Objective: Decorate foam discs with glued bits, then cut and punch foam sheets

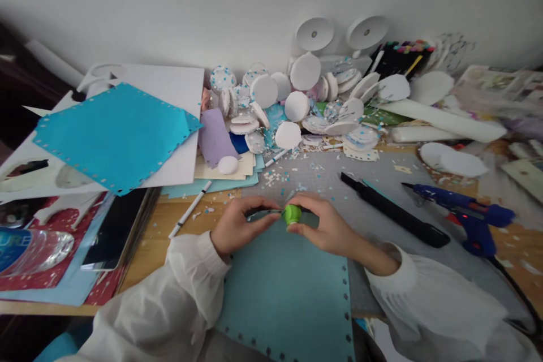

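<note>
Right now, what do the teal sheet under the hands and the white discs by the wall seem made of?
Teal sheet: probably craft foam or felt, matte, with cleanly punched edge holes. White discs: likely foam, matte, thick-edged, crumbs scattered nearby.

Two hands (235, 227) (328, 231), one green roll (292, 214), two teal sheets (114, 136) (288, 294), one glue gun (469, 216)

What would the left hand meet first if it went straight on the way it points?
The left hand points toward the right hand, so it would first meet the small green thing that hand pinches; whether they touch now is unclear.
</note>
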`<act>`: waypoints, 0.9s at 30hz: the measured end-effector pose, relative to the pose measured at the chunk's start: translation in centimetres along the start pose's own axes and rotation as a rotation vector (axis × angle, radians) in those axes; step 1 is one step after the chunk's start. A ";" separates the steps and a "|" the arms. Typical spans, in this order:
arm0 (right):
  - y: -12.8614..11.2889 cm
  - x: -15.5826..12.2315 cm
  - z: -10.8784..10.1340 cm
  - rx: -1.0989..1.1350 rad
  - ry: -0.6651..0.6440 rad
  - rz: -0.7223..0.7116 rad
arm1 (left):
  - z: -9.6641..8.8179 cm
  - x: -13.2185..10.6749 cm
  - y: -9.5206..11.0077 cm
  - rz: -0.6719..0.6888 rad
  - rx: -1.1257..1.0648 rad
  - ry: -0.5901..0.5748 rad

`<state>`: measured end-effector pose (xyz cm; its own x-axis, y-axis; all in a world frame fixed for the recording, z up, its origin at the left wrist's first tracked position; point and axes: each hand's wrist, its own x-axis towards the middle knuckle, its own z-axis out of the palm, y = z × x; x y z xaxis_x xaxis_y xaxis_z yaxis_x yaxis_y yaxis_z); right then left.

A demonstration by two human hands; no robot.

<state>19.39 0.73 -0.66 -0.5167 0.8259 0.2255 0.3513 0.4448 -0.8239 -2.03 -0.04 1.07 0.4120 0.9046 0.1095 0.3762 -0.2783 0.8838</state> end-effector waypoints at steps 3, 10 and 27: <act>0.2 -0.1 0.2 -0.062 0.019 -0.031 | -0.4 -0.1 1.9 0.145 0.376 0.018; 0.1 -0.5 0.6 -0.177 0.035 -0.119 | 0.2 1.3 4.4 0.290 0.960 -0.194; 0.1 -0.7 0.7 -0.187 -0.012 -0.143 | -0.7 2.3 2.9 0.369 0.877 -0.381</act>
<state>19.20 -0.06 -1.25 -0.5805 0.7463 0.3257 0.4120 0.6142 -0.6731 -0.60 1.45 4.27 0.8033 0.5952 0.0203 0.5846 -0.7947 0.1636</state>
